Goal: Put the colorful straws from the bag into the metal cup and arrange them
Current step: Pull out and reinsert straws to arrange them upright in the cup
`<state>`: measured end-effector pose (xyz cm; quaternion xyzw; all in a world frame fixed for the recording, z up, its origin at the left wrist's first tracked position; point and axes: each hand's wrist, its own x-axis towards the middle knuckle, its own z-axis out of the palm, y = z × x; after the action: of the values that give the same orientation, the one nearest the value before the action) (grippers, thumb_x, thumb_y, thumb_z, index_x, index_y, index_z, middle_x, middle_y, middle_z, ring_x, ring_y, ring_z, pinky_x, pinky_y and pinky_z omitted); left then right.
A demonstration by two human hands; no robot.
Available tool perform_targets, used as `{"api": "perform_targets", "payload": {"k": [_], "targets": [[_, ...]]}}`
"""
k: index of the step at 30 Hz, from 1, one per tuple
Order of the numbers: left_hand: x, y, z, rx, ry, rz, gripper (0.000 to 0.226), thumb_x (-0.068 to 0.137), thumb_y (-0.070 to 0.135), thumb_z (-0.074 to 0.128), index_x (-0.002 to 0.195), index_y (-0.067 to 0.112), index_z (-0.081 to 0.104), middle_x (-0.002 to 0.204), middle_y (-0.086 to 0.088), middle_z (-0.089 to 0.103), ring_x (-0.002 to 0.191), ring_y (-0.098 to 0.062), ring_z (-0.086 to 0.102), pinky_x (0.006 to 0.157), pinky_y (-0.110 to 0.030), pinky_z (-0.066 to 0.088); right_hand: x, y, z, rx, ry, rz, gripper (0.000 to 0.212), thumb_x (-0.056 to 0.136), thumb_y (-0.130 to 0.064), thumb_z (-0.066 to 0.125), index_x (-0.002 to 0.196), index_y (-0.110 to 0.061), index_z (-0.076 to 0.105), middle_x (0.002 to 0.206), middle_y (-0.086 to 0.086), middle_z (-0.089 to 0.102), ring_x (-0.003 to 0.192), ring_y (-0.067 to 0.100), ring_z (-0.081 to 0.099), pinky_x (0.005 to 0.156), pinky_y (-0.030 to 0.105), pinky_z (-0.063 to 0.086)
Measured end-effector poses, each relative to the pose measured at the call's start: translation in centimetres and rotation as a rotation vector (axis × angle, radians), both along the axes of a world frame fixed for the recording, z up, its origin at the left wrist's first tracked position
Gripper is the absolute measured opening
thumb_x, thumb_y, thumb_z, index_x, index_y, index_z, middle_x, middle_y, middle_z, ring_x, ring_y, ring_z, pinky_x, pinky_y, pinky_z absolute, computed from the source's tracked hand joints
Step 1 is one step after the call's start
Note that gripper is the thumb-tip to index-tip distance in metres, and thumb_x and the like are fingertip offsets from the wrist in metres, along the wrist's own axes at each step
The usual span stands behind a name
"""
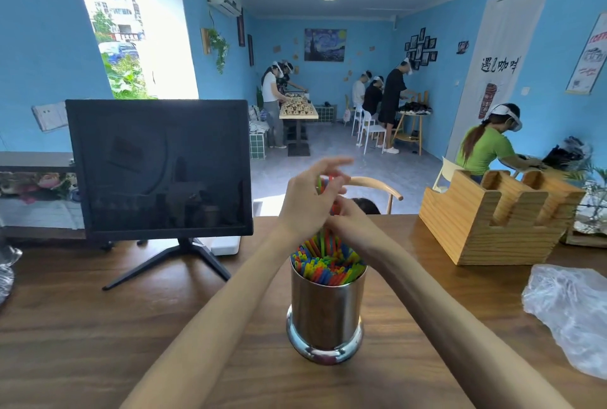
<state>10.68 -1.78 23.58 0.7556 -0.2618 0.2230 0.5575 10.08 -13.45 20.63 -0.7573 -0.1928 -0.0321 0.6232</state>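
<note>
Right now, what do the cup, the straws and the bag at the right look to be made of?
The cup looks like polished metal, probably stainless steel: it mirrors the table and has a shiny flared base. The straws look like thin matte plastic tubes in bright red, blue, yellow and green. The bag looks like thin clear plastic film, crinkled, with white glints. Both hands, left hand and right hand, hold a few straws.

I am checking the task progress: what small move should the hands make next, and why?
Probably lower the few straws that both the left hand and the right hand hold above the metal cup down into it. The cup already looks full of straws, and the plastic bag lies flat, seemingly empty.
</note>
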Motion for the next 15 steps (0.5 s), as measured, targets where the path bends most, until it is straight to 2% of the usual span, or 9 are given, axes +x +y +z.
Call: {"api": "perform_targets", "payload": {"k": [2, 3, 5, 7, 8, 10, 12, 14, 15], "targets": [[-0.2, -0.1, -1.0, 0.121, -0.035, 0.105, 0.025, 0.098, 0.011, 0.065, 0.109, 0.028, 0.078, 0.098, 0.014, 0.074, 0.090, 0.002, 0.066, 0.083, -0.027, 0.053, 0.0, -0.6, 0.3, -0.032, -0.048, -0.037, 0.024, 0.074, -0.015, 0.065, 0.097, -0.022, 0.066, 0.085, -0.011, 0.075, 0.087, 0.003, 0.070, 0.075, 0.020, 0.053], [-0.4, 0.0, -1.4, 0.161, -0.037, 0.134, 0.024, 0.098, 0.013, 0.064, 0.111, 0.028, 0.078, 0.102, 0.011, 0.075, 0.095, -0.001, 0.065, 0.086, -0.029, 0.053, 0.0, -1.0, 0.1, -0.039, -0.056, -0.042, 0.029, 0.074, -0.016, 0.068, 0.103, -0.022, 0.066, 0.092, -0.010, 0.075, 0.094, 0.006, 0.071, 0.078, 0.022, 0.054], [-0.9, 0.3, -2.3, 0.201, -0.038, 0.160, 0.030, 0.103, 0.025, 0.058, 0.129, 0.035, 0.069, 0.112, 0.003, 0.074, 0.103, -0.012, 0.066, 0.091, -0.032, 0.053, 0.0, -2.0, -0.4, -0.049, -0.057, -0.054, 0.044, 0.077, -0.023, 0.076, 0.119, -0.023, 0.062, 0.109, -0.007, 0.074, 0.108, 0.011, 0.070, 0.085, 0.027, 0.056], [-1.3, 0.4, -2.9, 0.250, -0.051, 0.150, 0.034, 0.107, 0.033, 0.050, 0.138, 0.040, 0.060, 0.116, -0.001, 0.072, 0.105, -0.017, 0.065, 0.090, -0.035, 0.054, -0.3, -2.9, -1.0, -0.066, -0.038, -0.049, 0.054, 0.075, -0.037, 0.079, 0.125, -0.031, 0.060, 0.118, -0.012, 0.071, 0.115, 0.008, 0.067, 0.091, 0.028, 0.056], [-1.5, 0.3, -3.1, 0.299, -0.056, 0.145, 0.034, 0.107, 0.033, 0.049, 0.139, 0.039, 0.060, 0.119, -0.002, 0.070, 0.108, -0.017, 0.063, 0.092, -0.037, 0.053, -0.4, -3.3, -1.4, -0.068, -0.020, -0.032, 0.055, 0.074, -0.039, 0.078, 0.125, -0.036, 0.059, 0.119, -0.016, 0.071, 0.115, 0.004, 0.066, 0.089, 0.025, 0.057], [-1.6, 0.1, -3.5, 0.435, -0.033, 0.142, 0.035, 0.107, 0.031, 0.049, 0.138, 0.033, 0.063, 0.131, 0.000, 0.065, 0.122, -0.015, 0.054, 0.103, -0.039, 0.047, -0.5, -4.0, -1.9, -0.041, 0.025, -0.043, 0.057, 0.080, -0.030, 0.078, 0.131, -0.038, 0.055, 0.122, -0.020, 0.067, 0.117, -0.001, 0.063, 0.083, 0.019, 0.056], [-1.5, 0.2, -4.0, 0.633, -0.004, 0.134, 0.035, 0.108, 0.034, 0.044, 0.135, 0.027, 0.066, 0.144, 0.003, 0.058, 0.133, -0.018, 0.045, 0.110, -0.038, 0.040, -0.5, -4.8, -2.3, 0.015, 0.015, -0.152, 0.064, 0.089, -0.010, 0.071, 0.143, -0.036, 0.048, 0.137, -0.018, 0.058, 0.128, 0.000, 0.053, 0.087, 0.018, 0.050], [-1.5, 0.4, -4.6, 0.772, 0.075, 0.078, 0.038, 0.109, 0.039, 0.039, 0.131, 0.026, 0.067, 0.140, 0.002, 0.061, 0.131, -0.024, 0.050, 0.106, -0.040, 0.042, -0.3, -5.4, -2.5, 0.078, -0.026, -0.237, 0.061, 0.091, -0.001, 0.061, 0.135, -0.042, 0.052, 0.138, -0.020, 0.056, 0.130, -0.002, 0.050, 0.089, 0.018, 0.046], [-1.5, 0.4, -4.7, 0.770, 0.112, 0.049, 0.039, 0.109, 0.041, 0.038, 0.136, 0.028, 0.062, 0.140, 0.001, 0.061, 0.129, -0.024, 0.053, 0.106, -0.041, 0.044, -0.3, -5.6, -2.6, 0.077, -0.018, -0.250, 0.055, 0.094, -0.004, 0.059, 0.132, -0.044, 0.054, 0.136, -0.021, 0.057, 0.127, -0.004, 0.052, 0.087, 0.017, 0.045]]}}
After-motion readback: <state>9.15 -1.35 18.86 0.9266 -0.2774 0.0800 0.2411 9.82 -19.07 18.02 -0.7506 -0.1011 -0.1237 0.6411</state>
